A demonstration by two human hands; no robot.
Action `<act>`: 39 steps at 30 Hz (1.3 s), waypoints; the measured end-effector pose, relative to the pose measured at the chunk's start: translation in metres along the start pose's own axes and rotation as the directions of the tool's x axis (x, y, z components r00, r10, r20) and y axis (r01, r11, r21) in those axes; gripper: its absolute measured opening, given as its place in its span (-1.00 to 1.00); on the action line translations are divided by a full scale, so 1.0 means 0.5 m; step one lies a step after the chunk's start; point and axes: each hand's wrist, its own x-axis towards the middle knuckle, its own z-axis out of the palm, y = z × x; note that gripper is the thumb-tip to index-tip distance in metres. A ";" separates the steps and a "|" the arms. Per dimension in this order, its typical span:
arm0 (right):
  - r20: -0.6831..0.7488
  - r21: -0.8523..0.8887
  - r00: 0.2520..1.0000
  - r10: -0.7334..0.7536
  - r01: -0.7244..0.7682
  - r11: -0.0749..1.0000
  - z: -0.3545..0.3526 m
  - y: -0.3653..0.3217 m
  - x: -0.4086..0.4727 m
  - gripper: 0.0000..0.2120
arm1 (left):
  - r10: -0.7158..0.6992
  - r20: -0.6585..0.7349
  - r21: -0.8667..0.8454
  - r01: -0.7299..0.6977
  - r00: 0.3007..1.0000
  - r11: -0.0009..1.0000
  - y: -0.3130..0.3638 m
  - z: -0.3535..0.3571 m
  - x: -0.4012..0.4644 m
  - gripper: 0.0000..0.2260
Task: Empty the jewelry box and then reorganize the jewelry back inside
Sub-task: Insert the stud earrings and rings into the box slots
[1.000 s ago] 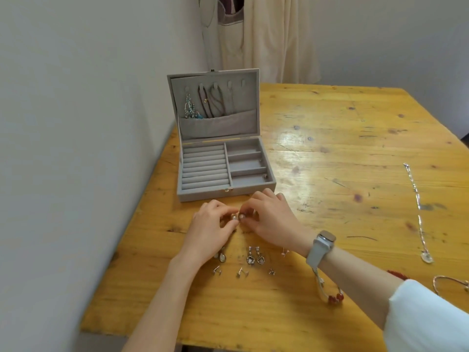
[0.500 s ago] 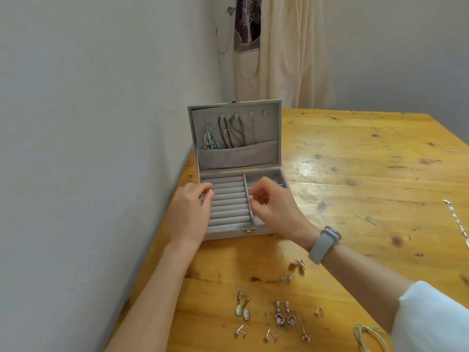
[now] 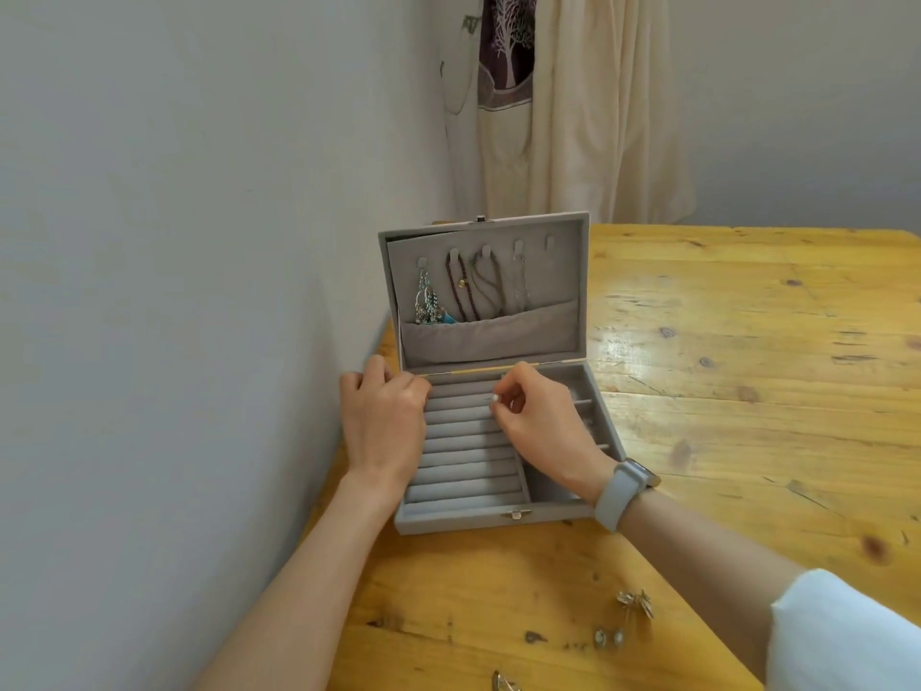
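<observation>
An open grey jewelry box (image 3: pixel 463 523) stands on the wooden table by the wall. Its raised lid (image 3: pixel 558 271) carries several necklaces (image 3: pixel 468 291) on hooks above a pocket. My right hand (image 3: pixel 543 421) hovers over the ring rolls and pinches a small pearl stud earring (image 3: pixel 495 399) between thumb and fingertips. My left hand (image 3: pixel 383 421) lies at the box's left edge with fingers curled; whether it holds anything is hidden. Loose earrings (image 3: pixel 635 603) lie on the table in front of the box.
The wooden table (image 3: pixel 747 391) stretches to the right, and its left edge runs along a grey wall. More small earrings (image 3: pixel 609 637) and a drop earring (image 3: pixel 503 683) lie near the bottom. Cream cloth (image 3: pixel 573 102) hangs behind the box.
Both hands rose from the earrings on the table to the box. The right hand now pinches a pearl stud over the ring rolls, and the view has moved closer.
</observation>
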 end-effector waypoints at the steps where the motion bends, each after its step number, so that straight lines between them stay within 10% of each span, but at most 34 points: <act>1: -0.008 -0.013 1.000 -0.013 0.013 1.000 0.002 0.000 0.003 -0.97 | 0.008 -0.001 -0.011 -0.008 1.000 1.000 -0.001 0.001 0.001 -0.83; 39: 0.096 -0.256 0.977 -0.189 0.208 0.944 0.089 -0.025 0.068 -0.88 | -0.133 0.100 0.047 0.129 0.986 0.990 0.008 -0.017 -0.045 -0.75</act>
